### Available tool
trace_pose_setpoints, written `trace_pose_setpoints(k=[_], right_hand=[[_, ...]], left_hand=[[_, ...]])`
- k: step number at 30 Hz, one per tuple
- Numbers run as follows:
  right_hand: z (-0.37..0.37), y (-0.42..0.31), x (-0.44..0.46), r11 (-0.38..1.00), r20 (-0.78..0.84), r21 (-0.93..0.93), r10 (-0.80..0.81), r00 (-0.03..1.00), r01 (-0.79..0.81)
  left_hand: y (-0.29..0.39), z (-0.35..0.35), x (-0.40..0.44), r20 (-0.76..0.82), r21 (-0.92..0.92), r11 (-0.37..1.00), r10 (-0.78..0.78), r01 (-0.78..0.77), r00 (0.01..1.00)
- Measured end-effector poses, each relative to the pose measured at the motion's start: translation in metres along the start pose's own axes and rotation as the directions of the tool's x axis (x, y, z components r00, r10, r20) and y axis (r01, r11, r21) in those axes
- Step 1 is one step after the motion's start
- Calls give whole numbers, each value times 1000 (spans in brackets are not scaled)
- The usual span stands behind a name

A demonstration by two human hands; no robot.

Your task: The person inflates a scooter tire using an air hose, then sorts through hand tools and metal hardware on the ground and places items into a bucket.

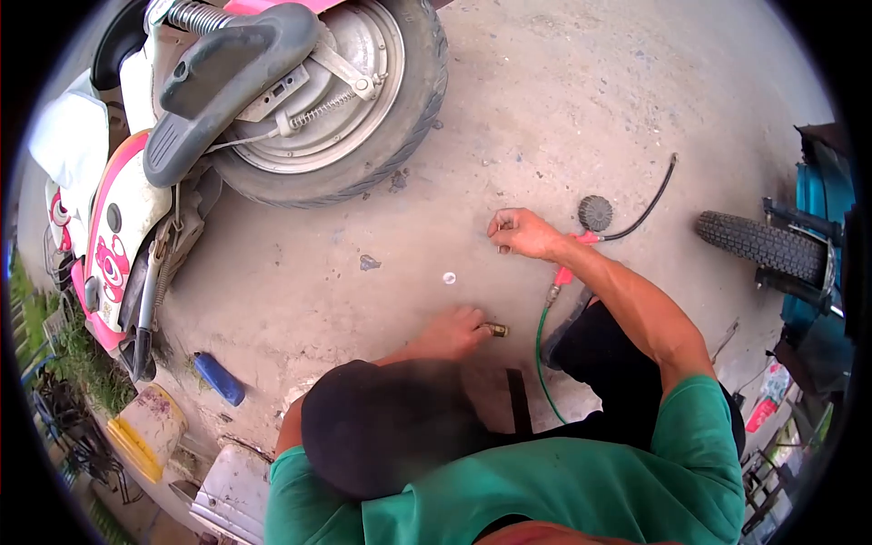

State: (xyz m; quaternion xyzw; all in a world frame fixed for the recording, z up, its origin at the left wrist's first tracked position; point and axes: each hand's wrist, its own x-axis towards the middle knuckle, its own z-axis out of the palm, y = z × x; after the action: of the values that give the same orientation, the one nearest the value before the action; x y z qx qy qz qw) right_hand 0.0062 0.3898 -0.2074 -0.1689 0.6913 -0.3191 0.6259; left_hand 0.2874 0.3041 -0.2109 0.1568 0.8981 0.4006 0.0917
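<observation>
My left hand point(454, 332) is low over the ground, its fingers closed on a small brass-coloured cylinder point(496, 330). Further forward, my right hand point(522, 232) has thumb and fingers pinched together; a small dark bit shows by the fingertips, too small to name. Just beyond my right wrist lies a tyre inflator with a red handle point(565, 272), a round black gauge point(595, 213) and a black hose point(650, 214). A green air hose point(541, 350) runs from it towards my legs. Between and left of my hands, a small white ring point(450, 278) lies on the ground.
A pink and white scooter point(113, 245) is at the upper left, its rear wheel point(413, 109) nearest me. Another wheel point(763, 243) on a blue vehicle stands at right. A blue bottle point(218, 378), a yellow-edged container point(150, 431) and a whitish box point(232, 490) are at lower left.
</observation>
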Motion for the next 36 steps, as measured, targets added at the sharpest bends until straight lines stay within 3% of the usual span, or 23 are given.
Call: trace_pose_setpoints(k=[4,9,12,13,15,17,18,21,22,23,25,27,30,31,32,34,36], right_hand=[[3,0,-6,989,29,134,65,997,-68],[0,-4,0,982,40,171,69,997,-75],[-8,-14,4,977,59,204,49,997,-60],[-11,-22,5,973,61,224,42,997,-55],[-21,-48,3,989,62,136,46,997,-54],[-36,-76,1,999,83,-17,38,996,-37],[-48,-78,11,982,138,-190,21,990,6],[-65,-99,29,940,11,-338,50,999,-43],[-67,-116,22,950,-21,-312,5,1000,-12],[-69,-130,18,908,-11,-411,-97,995,84],[-64,-148,-11,968,-140,-204,-176,974,146],[-58,-159,-58,967,-211,-122,-245,946,224],[-53,-153,-142,975,-281,4,-212,936,222],[-53,-147,-179,952,-288,203,-166,943,230],[-52,-137,-222,889,-288,391,-128,949,239],[-48,-114,-306,780,-326,601,39,945,176],[-33,-83,-388,583,-382,779,150,912,230]], left_hand=[[5,12,-3,-89,-15,995,-102,101,991],[4,25,2,-157,-42,985,-174,170,972],[-8,19,6,56,-379,878,-295,293,954],[-8,8,7,36,-459,814,-383,356,923],[3,-43,10,50,-605,663,-521,441,852],[3,-98,19,234,-536,572,-606,621,760],[-16,-103,12,164,-497,676,-543,544,824],[-34,-142,7,159,-383,595,-711,706,685],[-24,-165,16,113,-340,558,-775,757,622],[-23,-178,17,62,-353,555,-789,753,611],[-22,-199,8,4,-281,579,-797,765,604],[-4,-217,4,-8,-254,593,-791,764,611],[45,-256,17,30,-199,608,-780,768,625],[64,-267,24,36,-153,622,-773,768,633],[84,-280,32,40,-107,636,-765,764,643],[133,-307,60,105,-66,667,-735,742,670],[184,-328,93,182,-8,680,-720,734,669]])
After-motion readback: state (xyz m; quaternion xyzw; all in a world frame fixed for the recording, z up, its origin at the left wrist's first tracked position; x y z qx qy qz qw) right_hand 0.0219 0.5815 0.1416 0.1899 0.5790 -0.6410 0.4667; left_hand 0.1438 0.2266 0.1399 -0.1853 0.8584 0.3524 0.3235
